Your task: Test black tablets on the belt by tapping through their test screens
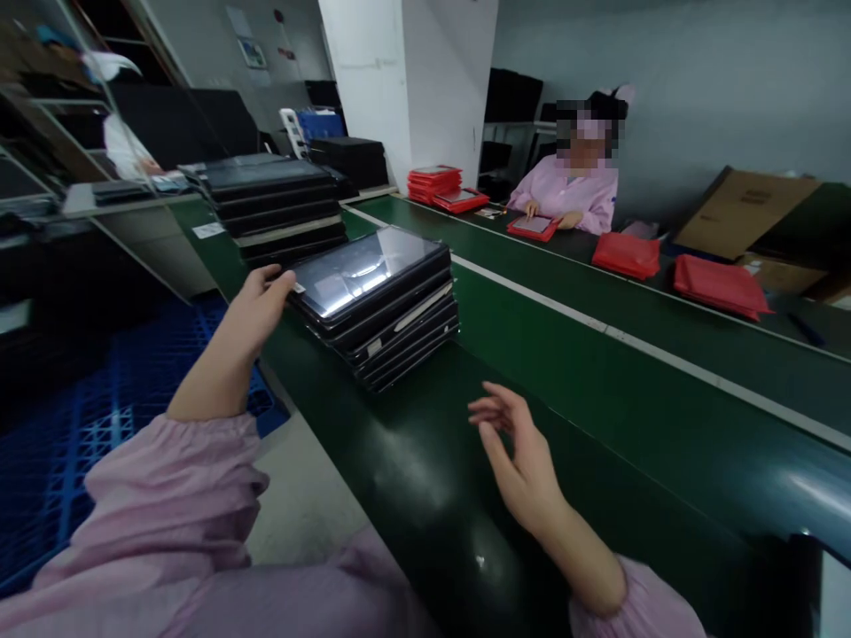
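A stack of flat black tablets with a glossy top screen point(378, 270) stands on the green work surface point(425, 470) in front of me. My left hand point(262, 301) is at the left corner of the uppermost tablet, thumb and fingers closed about its edge beside a small pale label. To the right of the stack, my right hand point(522, 456) hangs over the surface, fingers loosely curved and apart, holding nothing. Behind the near stack, a taller stack of similar black tablets point(279, 208) rises at the left.
Across the green belt point(532, 328), a co-worker in pink point(572, 190) handles a tablet on a red pouch point(532, 229). More red pouches point(722, 285) lie along the far side. Blue plastic pallets point(113, 443) cover the floor at left. A white pillar point(445, 89) stands behind.
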{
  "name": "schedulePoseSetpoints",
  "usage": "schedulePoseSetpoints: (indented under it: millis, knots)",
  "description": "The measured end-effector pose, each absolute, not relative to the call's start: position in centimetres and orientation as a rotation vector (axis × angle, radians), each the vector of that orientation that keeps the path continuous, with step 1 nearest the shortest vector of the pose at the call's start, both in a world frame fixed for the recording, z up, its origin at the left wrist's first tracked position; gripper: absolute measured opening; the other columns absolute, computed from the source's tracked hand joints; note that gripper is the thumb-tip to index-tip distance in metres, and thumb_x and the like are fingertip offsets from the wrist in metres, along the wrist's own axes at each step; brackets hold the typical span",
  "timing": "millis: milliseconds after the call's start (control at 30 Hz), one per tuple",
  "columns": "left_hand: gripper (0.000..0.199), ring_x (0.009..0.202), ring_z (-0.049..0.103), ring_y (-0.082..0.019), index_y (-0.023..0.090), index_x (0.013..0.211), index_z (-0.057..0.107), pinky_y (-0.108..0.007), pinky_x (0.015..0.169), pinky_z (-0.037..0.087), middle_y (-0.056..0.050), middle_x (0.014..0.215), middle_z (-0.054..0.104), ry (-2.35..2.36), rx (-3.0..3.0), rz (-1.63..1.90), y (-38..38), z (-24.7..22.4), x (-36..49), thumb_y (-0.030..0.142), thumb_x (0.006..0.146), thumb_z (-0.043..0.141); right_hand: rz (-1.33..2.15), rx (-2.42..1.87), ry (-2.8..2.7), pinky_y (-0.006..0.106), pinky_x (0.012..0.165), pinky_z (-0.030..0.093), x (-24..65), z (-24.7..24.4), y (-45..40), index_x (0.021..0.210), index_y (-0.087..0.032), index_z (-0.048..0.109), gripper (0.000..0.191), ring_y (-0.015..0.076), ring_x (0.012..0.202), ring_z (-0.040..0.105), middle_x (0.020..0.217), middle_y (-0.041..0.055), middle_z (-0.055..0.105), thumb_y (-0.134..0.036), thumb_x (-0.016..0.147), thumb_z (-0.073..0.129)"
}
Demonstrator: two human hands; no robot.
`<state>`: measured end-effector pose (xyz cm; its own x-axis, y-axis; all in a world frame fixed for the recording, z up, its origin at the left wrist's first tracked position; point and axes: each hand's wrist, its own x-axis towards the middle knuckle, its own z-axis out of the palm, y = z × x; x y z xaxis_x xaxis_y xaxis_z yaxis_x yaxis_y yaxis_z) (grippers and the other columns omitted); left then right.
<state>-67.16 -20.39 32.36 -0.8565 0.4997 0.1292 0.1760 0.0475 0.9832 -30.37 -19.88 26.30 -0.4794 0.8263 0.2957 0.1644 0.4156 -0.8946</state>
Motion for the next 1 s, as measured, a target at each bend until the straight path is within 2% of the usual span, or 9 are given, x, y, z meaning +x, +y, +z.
schedulePoseSetpoints:
  millis: [100, 267, 367, 567, 667, 767, 833, 900, 1000]
  knots:
    - [0.006, 0.094, 0.067, -0.016, 0.016, 0.096, 0.066, -0.044, 0.120, 0.045, 0.003, 0.088, 0.069, 2.008, 0.604, 1.847, -20.5, 32.8, -67.5, 0.018, 0.100, 0.070, 1.343, -0.804, -1.861, 0.044, 0.091, 0.062, -33.6, 26.9, -19.1, 0.145, -0.027, 0.052, 0.045, 0.0223, 0.101, 0.073, 0.122, 0.0107, 0.074, -0.038, 0.101, 0.057]
    - [0.020, 0.077, 0.062, -0.014, 0.016, 0.085, 0.066, -0.041, 0.109, 0.052, 0.003, 0.069, 0.067, 1.910, 0.517, 1.702, -21.2, 34.2, -67.0, 0.023, 0.103, 0.062, 1.720, -0.917, -1.689, 0.036, 0.080, 0.058, -36.8, 25.6, -17.9, 0.142, -0.028, 0.054, 0.054, 0.0174, 0.088, 0.069, 0.111, 0.0037, 0.071, -0.043, 0.093, 0.070]
    - [0.024, 0.071, 0.059, -0.012, 0.015, 0.082, 0.066, -0.031, 0.102, 0.052, 0.004, 0.065, 0.065, 1.865, 0.493, 1.720, -21.4, 34.6, -66.3, 0.022, 0.104, 0.060, 1.858, -0.949, -1.618, 0.031, 0.070, 0.057, -38.8, 24.9, -16.9, 0.142, -0.028, 0.055, 0.060, 0.0162, 0.080, 0.068, 0.105, 0.0019, 0.069, -0.045, 0.088, 0.075]
    - [0.030, 0.071, 0.060, -0.014, 0.018, 0.084, 0.067, -0.021, 0.076, 0.050, 0.003, 0.065, 0.066, 1.756, 0.470, 1.865, -23.7, 33.4, -63.2, 0.022, 0.109, 0.052, 2.049, -0.860, -1.408, 0.040, 0.079, 0.068, -42.3, 27.7, -16.2, 0.154, -0.031, 0.045, 0.076, 0.0257, 0.111, 0.071, 0.136, 0.0102, 0.065, -0.061, 0.091, 0.073]
    - [0.030, 0.082, 0.065, -0.017, 0.020, 0.088, 0.072, -0.023, 0.077, 0.053, -0.001, 0.081, 0.075, 1.562, 0.510, 1.931, -25.5, 32.3, -60.5, 0.025, 0.108, 0.050, 2.199, -0.742, -1.132, 0.050, 0.084, 0.069, -42.9, 29.7, -15.5, 0.140, -0.033, 0.056, 0.058, 0.0285, 0.114, 0.070, 0.138, 0.0067, 0.068, -0.057, 0.090, 0.075]
    - [0.027, 0.090, 0.067, -0.018, 0.020, 0.085, 0.073, -0.026, 0.084, 0.056, -0.003, 0.089, 0.076, 1.406, 0.455, 1.962, -25.9, 31.5, -58.5, 0.031, 0.104, 0.057, 2.201, -0.707, -0.910, 0.053, 0.088, 0.069, -42.0, 30.5, -14.4, 0.114, -0.028, 0.066, 0.024, 0.0272, 0.111, 0.070, 0.116, 0.0043, 0.074, -0.042, 0.094, 0.068]
    - [0.028, 0.089, 0.066, -0.019, 0.019, 0.087, 0.073, -0.027, 0.084, 0.056, -0.004, 0.090, 0.075, 1.425, 0.410, 1.922, -25.3, 31.3, -57.8, 0.030, 0.105, 0.055, 2.125, -0.758, -0.857, 0.051, 0.088, 0.069, -41.0, 30.7, -13.8, 0.107, -0.027, 0.066, 0.015, 0.0259, 0.107, 0.070, 0.106, 0.0033, 0.074, -0.034, 0.094, 0.065]
    - [0.025, 0.086, 0.064, -0.019, 0.019, 0.089, 0.073, -0.027, 0.080, 0.056, -0.004, 0.090, 0.074, 1.494, 0.429, 1.895, -24.7, 31.1, -57.7, 0.027, 0.104, 0.053, 2.078, -0.808, -0.927, 0.049, 0.086, 0.069, -40.1, 30.9, -13.2, 0.107, -0.027, 0.067, 0.016, 0.0253, 0.103, 0.071, 0.102, 0.0028, 0.074, -0.038, 0.096, 0.063]
    - [0.017, 0.081, 0.064, -0.019, 0.019, 0.089, 0.072, -0.027, 0.071, 0.057, -0.003, 0.087, 0.072, 1.638, 0.541, 1.878, -24.4, 31.1, -57.6, 0.029, 0.098, 0.061, 2.094, -0.879, -1.143, 0.046, 0.078, 0.068, -39.7, 31.7, -11.9, 0.111, -0.028, 0.070, 0.038, 0.0251, 0.093, 0.073, 0.092, 0.0028, 0.074, -0.062, 0.100, 0.058]
